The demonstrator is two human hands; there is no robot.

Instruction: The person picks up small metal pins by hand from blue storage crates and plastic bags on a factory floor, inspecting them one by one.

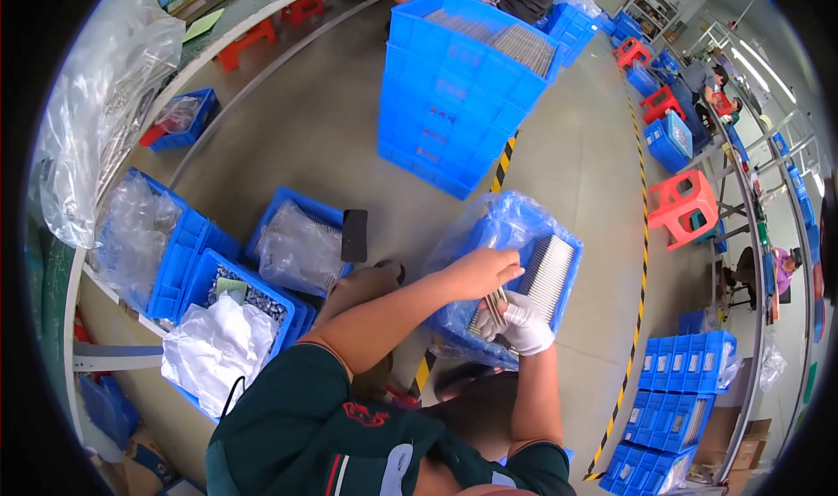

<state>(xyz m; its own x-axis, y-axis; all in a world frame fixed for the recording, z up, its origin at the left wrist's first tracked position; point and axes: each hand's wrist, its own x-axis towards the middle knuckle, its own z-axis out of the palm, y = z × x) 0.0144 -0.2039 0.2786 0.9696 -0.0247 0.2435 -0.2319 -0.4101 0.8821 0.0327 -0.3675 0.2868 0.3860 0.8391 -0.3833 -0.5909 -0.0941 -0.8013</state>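
My right hand [526, 324], in a white glove, is closed around a small stack of thin metal strips [496, 304]. Just above it, my bare left hand [485, 269] has its fingers pressed together; whatever lies between them cannot be made out. Both hands are over a blue crate [572, 273] lined with a transparent plastic bag [515, 219]. Inside that crate stands a long row of thin light-coloured strips [548, 276], packed side by side. My forearms hide part of the crate's near and left side.
A tall stack of blue crates [449, 103] filled with thin pieces stands ahead. To the left are blue bins with plastic bags [301, 243], crumpled white sheeting [218, 348] and a dark phone-shaped object [354, 236]. Red stools [683, 208] and stacked crates [668, 409] lie right.
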